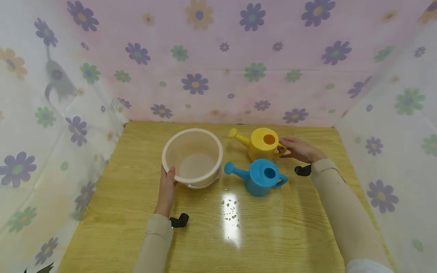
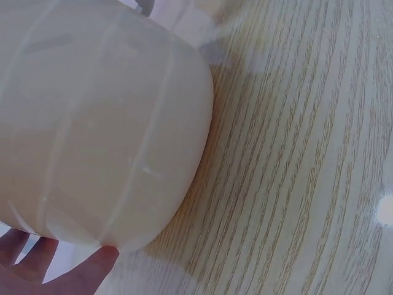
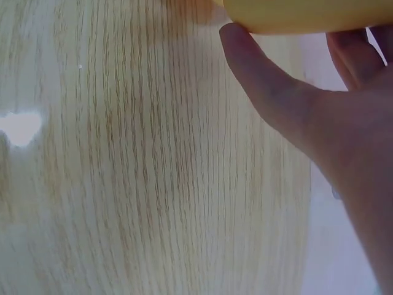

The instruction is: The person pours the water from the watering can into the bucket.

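My left hand (image 1: 166, 189) holds the near-left side of a cream plastic bucket (image 1: 205, 178), a finger overlapping its rim in the head view. In the left wrist view, the thumb tip meets the outer wall of the bucket (image 2: 123, 123), and other fingers partly hide behind that wall. On the far right, my right hand (image 1: 300, 149) grips the handle of a yellow watering can (image 1: 257, 146), whose spout points left. The right wrist view has my thumb (image 3: 264, 74) against its yellow plastic (image 3: 295, 15). Just in front stands a blue watering can (image 1: 257, 182), spout also leftward.
Small wet-looking specks (image 1: 230, 212) lie scattered on the wooden table (image 1: 273, 235), around a bright light reflection. A white bucket handle (image 1: 206, 185) hangs at the bucket's front. Flower-patterned cloth (image 1: 211, 57) walls rise at the back and on both sides.
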A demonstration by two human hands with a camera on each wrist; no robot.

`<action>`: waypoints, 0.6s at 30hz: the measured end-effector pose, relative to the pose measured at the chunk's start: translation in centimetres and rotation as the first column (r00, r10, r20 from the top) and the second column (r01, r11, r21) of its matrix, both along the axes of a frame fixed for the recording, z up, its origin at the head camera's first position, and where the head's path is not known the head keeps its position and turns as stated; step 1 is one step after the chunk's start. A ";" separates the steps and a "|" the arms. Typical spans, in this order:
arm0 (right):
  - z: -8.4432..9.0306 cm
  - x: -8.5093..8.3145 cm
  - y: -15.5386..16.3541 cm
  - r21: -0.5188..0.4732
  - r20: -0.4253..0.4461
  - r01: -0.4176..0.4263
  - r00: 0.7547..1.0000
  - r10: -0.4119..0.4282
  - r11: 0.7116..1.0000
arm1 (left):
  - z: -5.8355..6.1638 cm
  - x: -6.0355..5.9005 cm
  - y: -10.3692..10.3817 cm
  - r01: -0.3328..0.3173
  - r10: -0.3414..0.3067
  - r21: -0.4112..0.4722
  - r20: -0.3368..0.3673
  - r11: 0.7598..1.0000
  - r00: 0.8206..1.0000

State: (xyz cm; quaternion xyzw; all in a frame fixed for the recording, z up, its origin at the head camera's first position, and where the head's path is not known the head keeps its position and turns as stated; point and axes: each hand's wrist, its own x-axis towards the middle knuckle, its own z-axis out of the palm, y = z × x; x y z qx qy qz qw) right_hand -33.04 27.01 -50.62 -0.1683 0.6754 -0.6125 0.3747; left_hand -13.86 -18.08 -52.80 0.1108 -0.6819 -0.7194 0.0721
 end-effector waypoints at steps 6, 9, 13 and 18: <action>0.1 -0.3 0.0 0.123 -0.084 -0.007 0.996 0.018 0.992 | 0.3 0.0 0.0 0.015 -0.015 -0.003 0.010 1.000 1.000; 0.1 -0.3 -0.1 0.179 -0.134 -0.004 0.991 0.028 0.984 | 0.4 0.2 -0.1 0.016 -0.015 -0.005 0.022 1.000 1.000; 0.1 -0.2 0.0 0.191 -0.131 0.014 0.991 0.012 0.981 | 0.5 0.0 -0.3 0.030 -0.030 0.006 0.006 1.000 1.000; 0.1 -0.3 0.0 0.200 -0.147 0.065 0.988 -0.035 0.978 | 0.5 -0.3 -0.3 0.034 -0.034 0.006 0.020 0.999 0.999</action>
